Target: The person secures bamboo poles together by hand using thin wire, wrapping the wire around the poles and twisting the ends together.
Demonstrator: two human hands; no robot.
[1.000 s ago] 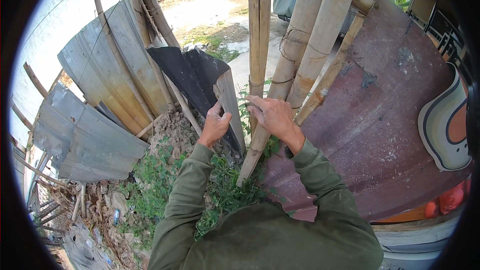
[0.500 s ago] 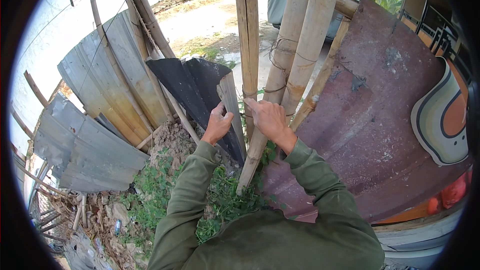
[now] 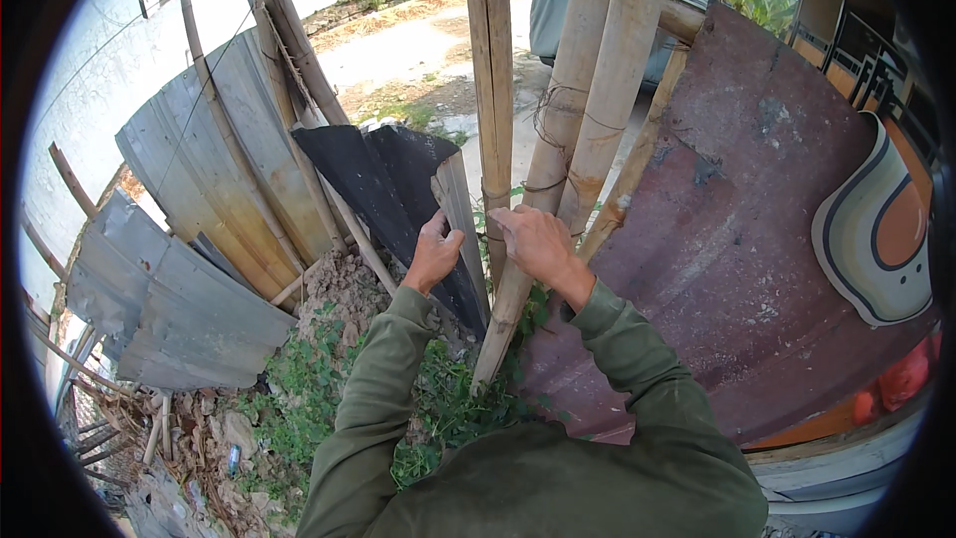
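Note:
My left hand [image 3: 433,255] is closed in front of the black corrugated sheet [image 3: 390,179], close to its grey folded edge [image 3: 461,201]. Its thumb points toward that edge. A short way to the right, my right hand [image 3: 543,249] is closed with its fingertips against the lower part of an upright split wooden post [image 3: 493,90]. Its wrist lies in front of a thick bamboo pole [image 3: 563,130]. Whatever the fingers of either hand pinch is too small or hidden to make out. Thin wire [image 3: 554,110] is wound around the bamboo above my right hand.
A large reddish-brown metal sheet [image 3: 717,269] leans at the right, beside a curved patterned board [image 3: 876,224]. Grey metal sheets [image 3: 179,289] and poles stand at the left. Green weeds [image 3: 438,408] and rubble cover the ground below. Beyond the poles is a covered vehicle [image 3: 553,10].
The view has shifted very slightly. My right fingertips sit a little lower on the wooden post; my left hand stays in nearly the same place at the black sheet.

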